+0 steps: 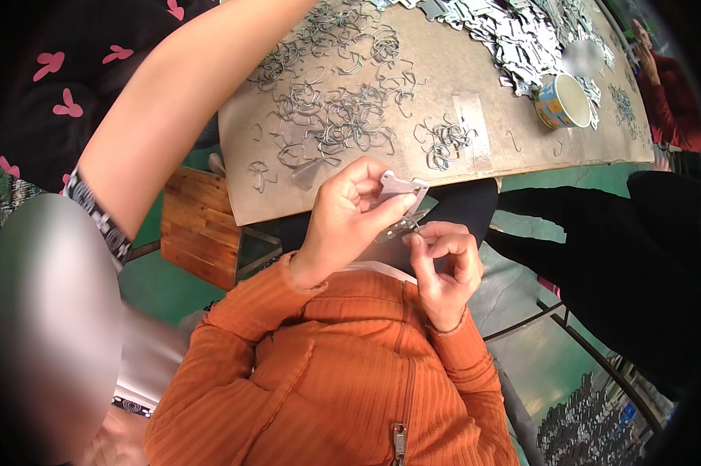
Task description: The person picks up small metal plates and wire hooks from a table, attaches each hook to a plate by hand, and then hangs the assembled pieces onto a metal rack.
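My left hand (341,216) is closed on a flat silver metal plate (403,186), thumb on its face and fingers behind it. The plate is held up just off the near edge of the table, over my lap. At its lower end sits a bracket-like metal part (399,227) with small holes; I cannot tell whether it is joined to the plate. My right hand (450,268) pinches a thin bent wire piece (416,227) between thumb and forefinger, touching or very close to that lower end. The fingers partly hide the wire.
The brown table (521,151) bears loose bent wire pieces (339,116), a smaller wire heap (446,144), and piled metal plates (514,39). A paper cup (564,102) stands at right. A co-worker's bare arm (172,101) reaches across from the left, above a wooden stool (199,227).
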Motion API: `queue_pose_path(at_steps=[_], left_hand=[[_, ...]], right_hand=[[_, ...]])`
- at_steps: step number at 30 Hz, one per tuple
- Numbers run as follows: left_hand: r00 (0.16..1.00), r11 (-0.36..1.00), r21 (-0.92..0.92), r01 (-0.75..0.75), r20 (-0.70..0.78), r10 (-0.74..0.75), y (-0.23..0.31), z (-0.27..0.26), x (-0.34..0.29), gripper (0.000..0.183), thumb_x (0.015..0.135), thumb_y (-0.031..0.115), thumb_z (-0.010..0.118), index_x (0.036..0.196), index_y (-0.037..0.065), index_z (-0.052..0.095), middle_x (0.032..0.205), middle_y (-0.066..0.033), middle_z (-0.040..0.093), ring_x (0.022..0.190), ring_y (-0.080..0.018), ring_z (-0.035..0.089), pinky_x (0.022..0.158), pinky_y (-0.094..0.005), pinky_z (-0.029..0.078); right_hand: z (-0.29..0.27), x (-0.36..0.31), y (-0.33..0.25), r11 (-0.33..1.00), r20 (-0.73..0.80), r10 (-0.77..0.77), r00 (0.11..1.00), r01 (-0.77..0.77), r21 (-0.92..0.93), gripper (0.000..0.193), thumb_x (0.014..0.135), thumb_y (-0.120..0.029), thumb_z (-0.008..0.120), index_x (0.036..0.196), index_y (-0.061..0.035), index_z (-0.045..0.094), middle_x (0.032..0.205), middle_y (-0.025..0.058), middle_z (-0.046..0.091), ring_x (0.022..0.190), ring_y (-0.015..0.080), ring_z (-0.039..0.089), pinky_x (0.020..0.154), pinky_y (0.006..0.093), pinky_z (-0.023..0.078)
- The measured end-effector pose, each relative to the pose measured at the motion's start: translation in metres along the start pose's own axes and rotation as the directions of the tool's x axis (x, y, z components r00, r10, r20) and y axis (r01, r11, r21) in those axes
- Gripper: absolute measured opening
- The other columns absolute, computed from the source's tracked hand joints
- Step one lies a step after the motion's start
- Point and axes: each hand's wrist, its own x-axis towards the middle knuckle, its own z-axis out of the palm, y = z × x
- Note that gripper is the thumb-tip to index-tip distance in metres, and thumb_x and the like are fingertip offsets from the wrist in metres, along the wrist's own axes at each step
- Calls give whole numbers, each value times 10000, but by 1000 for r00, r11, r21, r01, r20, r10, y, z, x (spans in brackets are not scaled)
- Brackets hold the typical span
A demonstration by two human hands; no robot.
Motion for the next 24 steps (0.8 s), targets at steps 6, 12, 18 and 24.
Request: queue_pose_path(at_steps=[6, 12, 18, 24], left_hand=[[997, 995, -59, -77, -28, 75, -5, 8, -2, 161, 847, -43, 635, 965, -4, 534, 905, -59, 644, 826, -71, 611, 708, -212, 516], [980, 952, 234, -199, 48, 193, -6, 11, -7, 128, 841, -42, 650, 936, 0, 574, 923, -85, 666, 836, -112, 639, 734, -253, 533], [882, 788, 403, -466, 140, 450, -13, 6, -7, 136, 790, -33, 691, 902, 12, 630, 883, -104, 687, 734, -127, 645, 635, -243, 511], [873, 796, 358, -488, 182, 453, -20, 2, -10, 171, 765, -54, 713, 897, 8, 623, 896, -112, 675, 825, -191, 660, 706, -284, 533]], right_hand=[[1, -3, 4, 1000, -19, -3, 1000, 3, -20, 269, 741, 112, 693, 772, -40, 474, 828, 121, 646, 707, 174, 628, 642, 263, 501], [-3, 1, 0, 989, 9, -12, 1000, 13, -149, 268, 729, 117, 691, 761, -37, 474, 825, 128, 643, 712, 199, 623, 651, 278, 498], [-5, 4, 4, 965, 118, -102, 988, 127, -231, 231, 721, 123, 668, 797, -20, 504, 850, 137, 628, 729, 227, 621, 658, 290, 502], [-22, -3, 15, 993, 98, 38, 994, -27, -112, 91, 839, 10, 598, 891, 0, 525, 855, 146, 612, 790, 245, 612, 733, 323, 493]])
